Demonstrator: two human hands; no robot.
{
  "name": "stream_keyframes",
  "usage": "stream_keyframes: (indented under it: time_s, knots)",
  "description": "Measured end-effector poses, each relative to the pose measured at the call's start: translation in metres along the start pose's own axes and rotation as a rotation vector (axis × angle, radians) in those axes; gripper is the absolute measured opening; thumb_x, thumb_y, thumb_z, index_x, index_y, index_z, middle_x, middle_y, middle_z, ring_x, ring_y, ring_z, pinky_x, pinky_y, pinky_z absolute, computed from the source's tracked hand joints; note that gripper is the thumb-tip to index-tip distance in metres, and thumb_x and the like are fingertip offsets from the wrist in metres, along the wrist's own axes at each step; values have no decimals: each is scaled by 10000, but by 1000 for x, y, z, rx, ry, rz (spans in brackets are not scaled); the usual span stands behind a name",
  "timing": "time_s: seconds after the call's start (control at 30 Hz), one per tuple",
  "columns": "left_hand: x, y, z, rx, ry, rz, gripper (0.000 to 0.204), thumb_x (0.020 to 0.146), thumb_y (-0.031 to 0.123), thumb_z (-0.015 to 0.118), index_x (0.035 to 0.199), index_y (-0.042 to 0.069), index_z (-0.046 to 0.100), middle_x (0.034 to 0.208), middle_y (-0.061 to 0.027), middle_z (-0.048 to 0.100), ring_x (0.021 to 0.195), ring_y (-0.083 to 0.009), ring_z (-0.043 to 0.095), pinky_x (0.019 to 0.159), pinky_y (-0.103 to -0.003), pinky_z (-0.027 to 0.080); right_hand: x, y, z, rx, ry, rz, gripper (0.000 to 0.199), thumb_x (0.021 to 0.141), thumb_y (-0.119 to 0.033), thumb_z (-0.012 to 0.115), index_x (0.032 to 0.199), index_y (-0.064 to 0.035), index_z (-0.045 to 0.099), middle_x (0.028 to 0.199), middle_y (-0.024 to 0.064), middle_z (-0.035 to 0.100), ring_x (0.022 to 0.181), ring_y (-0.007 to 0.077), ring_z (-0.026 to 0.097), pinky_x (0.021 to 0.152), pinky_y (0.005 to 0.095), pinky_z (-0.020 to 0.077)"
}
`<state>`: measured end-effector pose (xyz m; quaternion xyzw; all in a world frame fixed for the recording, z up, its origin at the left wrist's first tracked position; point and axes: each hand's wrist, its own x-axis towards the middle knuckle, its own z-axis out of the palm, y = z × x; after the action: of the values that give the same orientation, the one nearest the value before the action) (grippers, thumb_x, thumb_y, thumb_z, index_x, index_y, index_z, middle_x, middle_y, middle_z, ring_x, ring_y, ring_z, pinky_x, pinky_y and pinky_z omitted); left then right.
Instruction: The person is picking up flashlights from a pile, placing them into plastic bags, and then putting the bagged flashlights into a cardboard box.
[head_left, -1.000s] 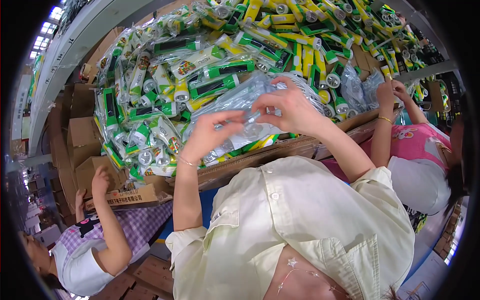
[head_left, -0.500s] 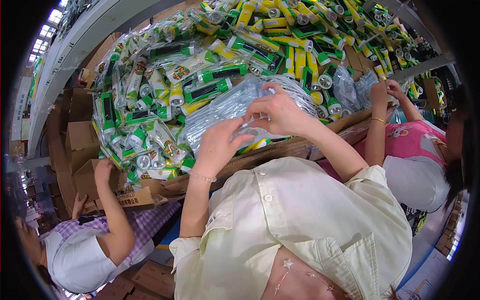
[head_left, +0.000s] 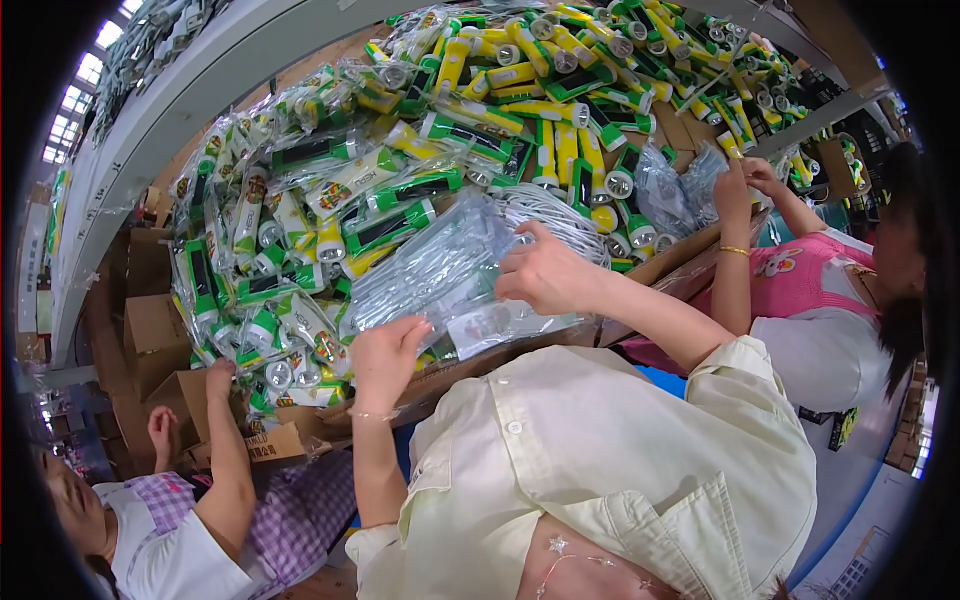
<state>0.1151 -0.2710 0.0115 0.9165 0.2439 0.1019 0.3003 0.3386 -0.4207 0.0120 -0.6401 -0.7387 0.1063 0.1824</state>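
A clear plastic bag (head_left: 535, 325) spreads between my hands at the carton's near edge, a pale printed sheet (head_left: 480, 330) showing at it. My right hand (head_left: 550, 272) is closed, its fingertips pinching the upper part of the bag. At the bag's left end my left hand (head_left: 385, 362) also pinches, thumb against fingers; the exact grip is partly hidden. Just beyond lies a stack of clear bags (head_left: 430, 260) with white strips or cables inside. A bundle of white cables (head_left: 550, 220) sits right behind my right hand.
Green, yellow and white flashlights (head_left: 390, 228), many bagged, heap across the large carton (head_left: 450, 375). Crumpled clear bags (head_left: 665, 190) lie to the right. Co-workers stand at both sides, one with a hand (head_left: 740, 185) over the heap. Small open boxes (head_left: 155, 340) stand left; a metal frame (head_left: 170, 95) arches above.
My hands have moved apart, the left one down and leftward. The plastic bag and pale sheet now show between them. The left co-worker's hands have separated.
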Motion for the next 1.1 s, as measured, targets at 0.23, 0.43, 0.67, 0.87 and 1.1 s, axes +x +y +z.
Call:
stream_keyframes:
  time_s: [0.23, 0.43, 0.67, 0.87, 1.1]
  knots:
    - [23, 41, -11, -21, -171, -225, 190, 810, 277, 636, 833, 100, 702, 837, -45, 666, 795, -279, 614, 650, -349, 471, 28, -22, -10, -149, 204, -167, 166, 605, -80, 619, 760, -130, 586, 729, 3, 476, 800, 173, 535, 963, 476, 345]
    - [15, -1, -16, 342, 164, -189, 202, 722, 238, 719, 846, 81, 693, 821, -83, 645, 774, -286, 611, 655, -359, 469, 7, 14, -19, -342, -77, -28, 131, 594, -104, 655, 724, -119, 645, 687, 5, 546, 807, 184, 574, 972, 468, 341]
    - [25, -23, -21, 121, 109, -573, 212, 732, 177, 734, 842, 13, 657, 629, -132, 600, 565, -260, 619, 528, -348, 480, 3, 161, -56, -164, -42, 244, 306, 676, -48, 596, 942, -160, 697, 937, 53, 637, 860, 261, 622, 713, 357, 501]
    - [18, -52, -19, -397, 141, -577, 173, 758, 91, 710, 810, -65, 657, 639, -97, 632, 490, -141, 611, 465, -243, 465, -26, 213, -18, -246, -479, 78, 386, 586, -36, 658, 949, -166, 666, 1009, 58, 605, 819, 308, 612, 660, 412, 489]
    - [21, -34, -28, -194, 145, -585, 280, 809, 239, 672, 788, -41, 684, 544, -78, 596, 453, -121, 565, 462, -257, 434, -7, 175, -116, -243, -22, 372, 340, 739, -263, 711, 1040, -135, 617, 867, 95, 637, 810, 294, 627, 696, 382, 497]
